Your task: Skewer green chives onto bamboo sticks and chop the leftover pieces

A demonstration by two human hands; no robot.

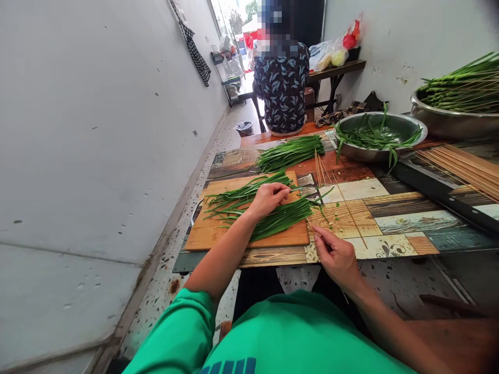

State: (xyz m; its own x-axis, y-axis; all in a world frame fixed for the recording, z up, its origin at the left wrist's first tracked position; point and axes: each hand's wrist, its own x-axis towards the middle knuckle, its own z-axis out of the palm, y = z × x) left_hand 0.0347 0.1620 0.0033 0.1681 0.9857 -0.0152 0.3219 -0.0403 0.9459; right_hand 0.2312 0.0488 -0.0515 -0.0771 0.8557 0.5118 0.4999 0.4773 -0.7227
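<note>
Green sleeve point(183, 332) up front. Right hand point(337, 257) at 5 o'clock has its grip pinched on a skewer point(312, 227). Left hand point(268, 198) rests fingers curled, pressing chives point(273, 218) onto the cutting board point(218, 228) mid-bench point(390, 218).

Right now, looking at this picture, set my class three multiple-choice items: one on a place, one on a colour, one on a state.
1. Where does the left hand rest?
A. On the chives on the board
B. In a bowl
C. On the wall

2. What colour is the person's sleeve?
A. Red
B. Green
C. White

3. How does the right hand stand?
A. Flat and open on the table
B. Gripping a knife
C. Pinched on a thin skewer

Answers:
1 A, the fingers lie on the green stalks spread over the wooden board.
2 B, the sleeve at the lower edge is bright green.
3 C, thumb and fingertips close on a thin stick whose tip points at the board's edge.
</note>
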